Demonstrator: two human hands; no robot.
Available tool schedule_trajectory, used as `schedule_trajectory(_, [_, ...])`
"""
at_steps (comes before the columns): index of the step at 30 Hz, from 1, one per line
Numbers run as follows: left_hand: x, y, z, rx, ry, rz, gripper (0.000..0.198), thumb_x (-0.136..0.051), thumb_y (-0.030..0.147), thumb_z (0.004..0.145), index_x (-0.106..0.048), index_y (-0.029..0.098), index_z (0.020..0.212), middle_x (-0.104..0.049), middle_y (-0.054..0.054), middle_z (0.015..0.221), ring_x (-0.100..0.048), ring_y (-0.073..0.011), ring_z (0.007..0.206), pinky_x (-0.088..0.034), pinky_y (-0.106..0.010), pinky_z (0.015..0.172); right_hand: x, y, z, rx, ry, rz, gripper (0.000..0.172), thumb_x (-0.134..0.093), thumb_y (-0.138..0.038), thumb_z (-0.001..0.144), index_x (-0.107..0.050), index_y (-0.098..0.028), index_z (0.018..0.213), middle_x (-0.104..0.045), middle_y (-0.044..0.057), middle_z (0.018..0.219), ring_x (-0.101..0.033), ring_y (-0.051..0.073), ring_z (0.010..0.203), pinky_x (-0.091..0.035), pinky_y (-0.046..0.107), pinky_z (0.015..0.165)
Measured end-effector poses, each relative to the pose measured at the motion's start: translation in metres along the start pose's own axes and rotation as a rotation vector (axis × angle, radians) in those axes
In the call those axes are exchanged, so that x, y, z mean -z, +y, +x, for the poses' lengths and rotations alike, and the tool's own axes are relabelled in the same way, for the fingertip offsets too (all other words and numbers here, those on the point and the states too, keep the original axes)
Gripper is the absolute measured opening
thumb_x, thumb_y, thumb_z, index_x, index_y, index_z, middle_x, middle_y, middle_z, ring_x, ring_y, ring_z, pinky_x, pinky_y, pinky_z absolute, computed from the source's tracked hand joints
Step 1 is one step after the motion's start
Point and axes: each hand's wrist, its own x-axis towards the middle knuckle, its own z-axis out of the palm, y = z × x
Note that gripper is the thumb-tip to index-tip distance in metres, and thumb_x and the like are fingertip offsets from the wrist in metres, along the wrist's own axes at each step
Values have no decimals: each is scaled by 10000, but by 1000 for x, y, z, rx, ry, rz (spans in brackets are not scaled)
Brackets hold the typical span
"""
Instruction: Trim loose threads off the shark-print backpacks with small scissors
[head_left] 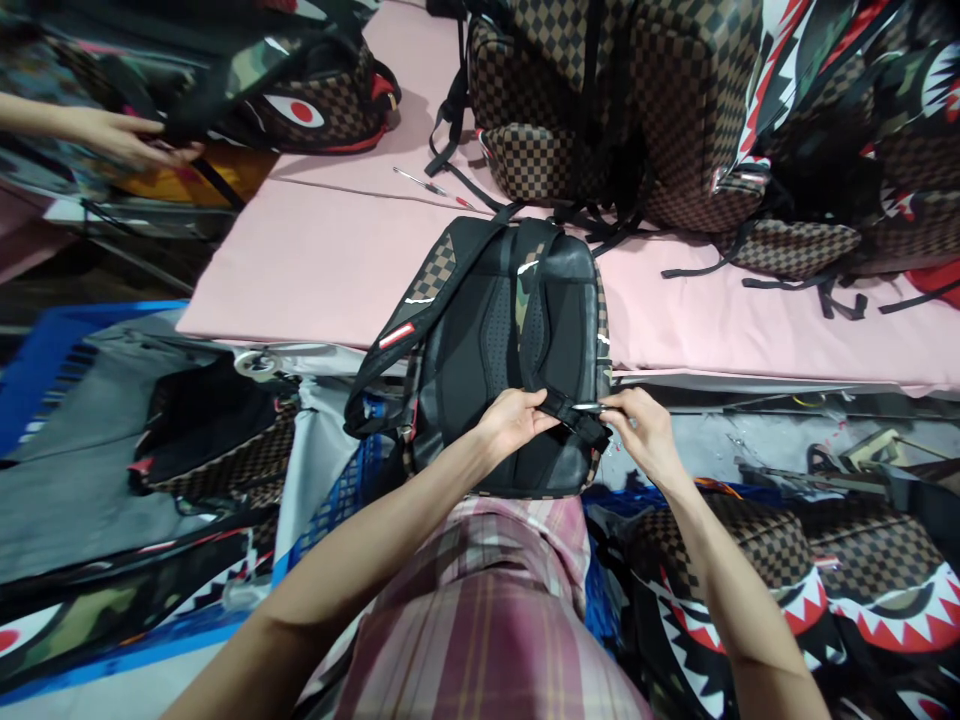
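A black backpack (517, 340) with brown checkered trim lies back side up, half on the pink table (322, 260) and half toward my lap. My left hand (514, 420) is closed on the lower end of a black shoulder strap (574, 412). My right hand (645, 425) pinches a thin metal tool (586, 407), its tip touching that same strap. Both hands sit near the bag's lower right corner.
Several checkered backpacks (600, 90) are piled at the table's far side, and shark-mouth bags (795, 590) lie at the right. Another person's hand (124, 135) rests on a bag at upper left. A screwdriver (431, 187) lies on the table. Blue crates (45, 350) stand left.
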Motion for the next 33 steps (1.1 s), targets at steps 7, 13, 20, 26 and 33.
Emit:
schedule_trajectory(7, [-4, -5, -4, 67, 8, -102, 165, -400, 50, 871, -552, 44, 807, -647, -111, 693, -673, -174, 683, -565, -309, 742, -39, -34, -43, -96, 241, -285, 213, -553, -289, 841, -632, -216, 1025, -601, 77, 809, -546, 182, 682, -379, 306, 611])
schedule_trajectory(13, [-8, -7, -15, 99, -17, -117, 175, -383, 58, 881, -538, 49, 801, -636, -99, 680, -670, -166, 682, -566, -284, 731, -54, -50, -43, -140, 320, -96, 166, -505, -210, 843, -648, -207, 759, -614, 66, 771, -566, 165, 686, -390, 299, 614])
schedule_trajectory(20, [1, -7, -18, -32, -67, -44, 178, -398, 35, 870, -526, 73, 752, -646, -69, 659, -654, -142, 587, -576, -276, 626, 11, -33, -68, -395, 83, 300, 140, -604, -330, 771, -659, -207, 734, -649, 46, 784, -605, 195, 709, -464, 310, 613])
schedule_trajectory(26, [-4, -14, -19, -124, -112, 17, 137, -434, 20, 843, -513, 96, 761, -661, -73, 691, -663, -154, 614, -576, -295, 621, -5, -24, -29, -406, 110, 132, 190, -573, -338, 794, -673, -210, 893, -667, 66, 934, -619, 208, 851, -465, 315, 735])
schedule_trajectory(33, [0, -12, -18, -161, -101, -4, 120, -460, 23, 823, -536, 90, 759, -669, -81, 694, -669, -160, 631, -577, -344, 696, -18, -10, -27, -521, 158, 175, 192, -508, -293, 788, -617, -180, 678, -600, 16, 635, -550, 159, 611, -412, 262, 566])
